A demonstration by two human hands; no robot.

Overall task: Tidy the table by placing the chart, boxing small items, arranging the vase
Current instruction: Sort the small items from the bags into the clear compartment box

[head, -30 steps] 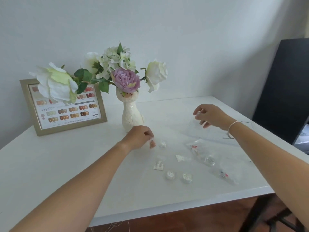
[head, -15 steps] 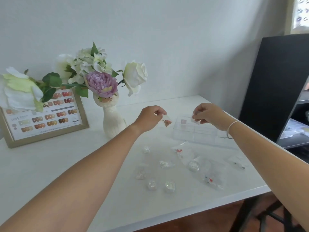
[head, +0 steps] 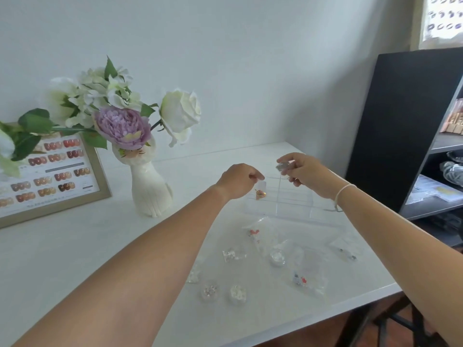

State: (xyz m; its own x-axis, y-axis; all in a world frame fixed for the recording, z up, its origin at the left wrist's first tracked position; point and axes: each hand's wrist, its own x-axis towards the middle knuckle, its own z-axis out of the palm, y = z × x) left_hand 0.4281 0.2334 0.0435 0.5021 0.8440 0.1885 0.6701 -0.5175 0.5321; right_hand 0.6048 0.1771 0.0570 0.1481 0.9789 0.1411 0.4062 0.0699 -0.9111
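At frame centre, the left hand [head: 240,180], which was low beside the white ceramic vase [head: 150,189] a second ago, now pinches a small clear packet of red-gold bits [head: 260,191] over the clear compartmented plastic box [head: 283,196]. The right hand [head: 302,171] grips a greyish packet [head: 283,167] above it, so boxing seems underway.

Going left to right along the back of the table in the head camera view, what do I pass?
Framed colour chart → white vase of flowers → left hand pinching a small bag → clear compartment box → right hand holding a small packet → black shelf unit.
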